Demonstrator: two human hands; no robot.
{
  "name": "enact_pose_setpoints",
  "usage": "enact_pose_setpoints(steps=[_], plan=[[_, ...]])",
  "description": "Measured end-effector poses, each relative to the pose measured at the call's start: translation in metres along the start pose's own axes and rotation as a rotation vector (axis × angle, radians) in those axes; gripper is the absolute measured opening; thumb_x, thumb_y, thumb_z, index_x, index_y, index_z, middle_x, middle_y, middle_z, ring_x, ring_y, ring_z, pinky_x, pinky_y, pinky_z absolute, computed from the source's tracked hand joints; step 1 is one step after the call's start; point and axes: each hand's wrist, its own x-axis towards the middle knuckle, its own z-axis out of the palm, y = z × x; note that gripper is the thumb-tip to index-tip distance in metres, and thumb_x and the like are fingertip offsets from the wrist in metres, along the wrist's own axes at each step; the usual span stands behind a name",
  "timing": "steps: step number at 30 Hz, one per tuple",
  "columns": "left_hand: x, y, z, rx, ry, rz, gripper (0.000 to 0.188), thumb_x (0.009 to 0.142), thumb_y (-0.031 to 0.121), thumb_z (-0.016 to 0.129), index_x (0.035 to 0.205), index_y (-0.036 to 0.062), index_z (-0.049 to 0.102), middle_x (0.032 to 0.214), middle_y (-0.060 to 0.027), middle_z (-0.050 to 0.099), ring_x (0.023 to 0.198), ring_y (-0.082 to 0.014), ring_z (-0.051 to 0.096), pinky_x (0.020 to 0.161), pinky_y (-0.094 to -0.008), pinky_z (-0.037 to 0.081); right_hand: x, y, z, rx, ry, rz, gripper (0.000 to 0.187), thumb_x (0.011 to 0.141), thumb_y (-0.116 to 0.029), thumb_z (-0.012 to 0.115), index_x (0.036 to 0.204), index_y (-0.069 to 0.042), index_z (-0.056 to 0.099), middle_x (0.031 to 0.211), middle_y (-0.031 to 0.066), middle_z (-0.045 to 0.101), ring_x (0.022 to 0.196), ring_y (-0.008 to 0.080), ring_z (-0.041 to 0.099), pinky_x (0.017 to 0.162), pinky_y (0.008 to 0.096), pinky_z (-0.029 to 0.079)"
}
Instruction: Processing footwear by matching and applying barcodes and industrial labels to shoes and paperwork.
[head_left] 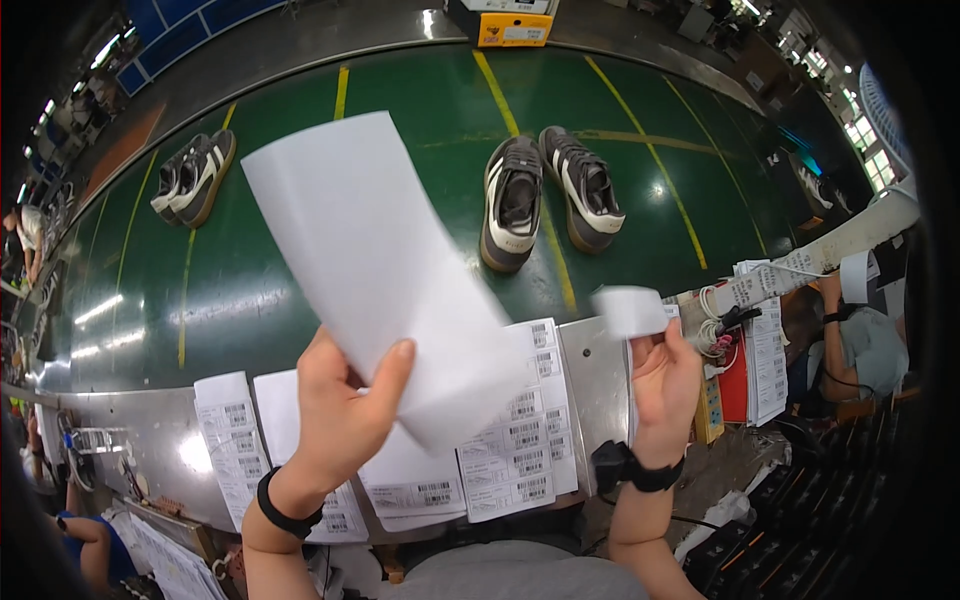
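Observation:
My left hand is closed on a large blank white sheet of paper, thumb on top, holding it up over the metal ledge. The sheet's lower part bends and is blurred. My right hand pinches a small curled white label between thumb and fingers, off to the right of the sheet. Below my hands lie stacks of printed label sheets, partly hidden by the sheet and my left arm. Another strip of labels sits left of my left hand.
Beyond the ledge runs a green conveyor belt with yellow lines. Dark sneakers stand ahead, another pair far left. A yellow shoebox is past the far edge. Cables, a power strip and a co-worker are right.

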Motion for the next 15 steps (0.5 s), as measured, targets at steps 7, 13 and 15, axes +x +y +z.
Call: enact_pose_setpoints(steps=[7,13,15], plan=[[0.008,-0.039,-0.062,-0.624,-0.061,-0.292,0.046,0.085,0.003,0.07,0.124,-0.0017,0.046,0.112,-0.0152,0.065,0.101,-0.0197,0.066,0.092,-0.0315,0.053,0.189,-0.019,0.012,-0.609,0.176,-0.818,0.033,0.105,-0.024,0.04,0.117,0.006,0.044,0.112,0.0253,0.058,0.098,0.0322,0.067,0.084,0.0402,0.059],[-0.01,-0.061,-0.082,-1.418,-0.515,-0.303,0.083,0.09,0.052,0.06,0.145,-0.0036,0.034,0.111,-0.0107,0.059,0.086,-0.0255,0.062,0.07,-0.0338,0.053,0.231,0.03,0.032,-1.911,-0.366,-0.812,0.027,0.098,-0.021,0.049,0.107,0.002,0.059,0.096,0.0305,0.065,0.091,0.0466,0.064,0.078,0.0519,0.052],[-0.012,-0.039,-0.071,-1.196,-0.4,-0.549,0.097,0.086,0.068,0.053,0.146,-0.0046,0.03,0.1,-0.0094,0.051,0.071,-0.0173,0.05,0.055,-0.0281,0.041,0.208,0.021,0.026,-1.985,-0.376,-1.004,0.044,0.096,-0.029,0.055,0.122,0.008,0.055,0.118,0.0305,0.061,0.113,0.0439,0.058,0.097,0.0466,0.047]])
